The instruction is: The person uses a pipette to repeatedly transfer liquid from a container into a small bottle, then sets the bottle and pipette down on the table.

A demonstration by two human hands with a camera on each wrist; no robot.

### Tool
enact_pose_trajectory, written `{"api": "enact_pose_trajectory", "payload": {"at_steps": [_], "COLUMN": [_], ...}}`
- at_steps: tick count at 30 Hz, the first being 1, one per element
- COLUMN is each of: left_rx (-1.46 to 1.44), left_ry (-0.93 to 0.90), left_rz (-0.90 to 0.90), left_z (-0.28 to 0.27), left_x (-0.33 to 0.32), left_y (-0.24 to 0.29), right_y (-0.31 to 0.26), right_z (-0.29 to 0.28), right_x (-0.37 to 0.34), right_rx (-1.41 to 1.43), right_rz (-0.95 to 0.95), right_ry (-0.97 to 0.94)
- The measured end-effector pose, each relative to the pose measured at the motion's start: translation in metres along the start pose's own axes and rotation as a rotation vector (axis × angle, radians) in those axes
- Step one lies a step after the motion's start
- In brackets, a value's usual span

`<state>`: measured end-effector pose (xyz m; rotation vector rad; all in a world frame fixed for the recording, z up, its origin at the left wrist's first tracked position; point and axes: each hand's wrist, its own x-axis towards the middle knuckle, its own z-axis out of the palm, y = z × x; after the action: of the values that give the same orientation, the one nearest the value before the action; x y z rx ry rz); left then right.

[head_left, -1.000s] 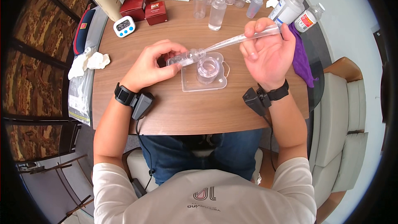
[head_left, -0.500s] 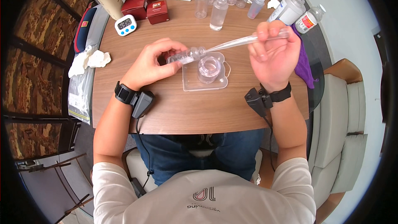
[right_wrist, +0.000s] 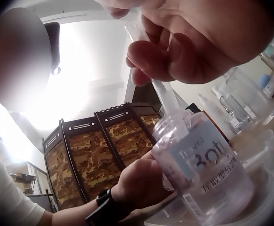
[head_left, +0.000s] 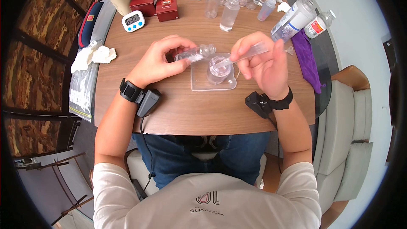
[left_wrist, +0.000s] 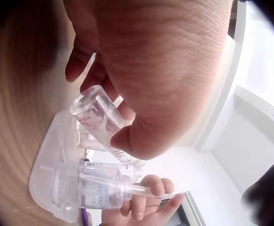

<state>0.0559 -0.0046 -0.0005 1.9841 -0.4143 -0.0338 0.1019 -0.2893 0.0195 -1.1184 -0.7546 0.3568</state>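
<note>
Wooden tabletop (head_left: 178,116) | left grip (head_left: 159,62) holds tilted bottle (head_left: 196,54) | right grip (head_left: 266,65) holds pipette (head_left: 255,50), tip indistinct inside jar (head_left: 217,76)

Clear pipette (head_left: 255,50) moved from tilted vial (head_left: 196,53), now in neck of squat bottle (head_left: 217,77), right hand (head_left: 267,65) swung inward.
</note>
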Motion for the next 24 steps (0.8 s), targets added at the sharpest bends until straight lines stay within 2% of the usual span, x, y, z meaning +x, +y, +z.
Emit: {"api": "enact_pose_trajectory", "payload": {"at_steps": [1, 4, 20, 24], "left_rx": [-0.001, -0.020, -0.009, 0.015], "left_ry": [0.003, 0.014, -0.008, -0.019], "left_rz": [0.000, 0.018, 0.015, 0.023], "left_z": [0.0002, 0.0007, 0.0003, -0.0003], "left_x": [-0.0002, 0.0000, 0.0000, 0.0015], "left_y": [-0.0015, -0.0047, -0.0029, -0.0026], "right_y": [0.0034, 0.0084, 0.0122, 0.0067], "right_z": [-0.0034, 0.0001, 0.0004, 0.0035], "right_x": [0.0005, -0.0018, -0.0025, -0.0027], "right_rx": [-0.033, -0.085, -0.059, -0.051], "right_rz": [0.024, 0.078, 0.057, 0.069], "right_ry": [-0.054, -0.039, -0.097, -0.054]}}
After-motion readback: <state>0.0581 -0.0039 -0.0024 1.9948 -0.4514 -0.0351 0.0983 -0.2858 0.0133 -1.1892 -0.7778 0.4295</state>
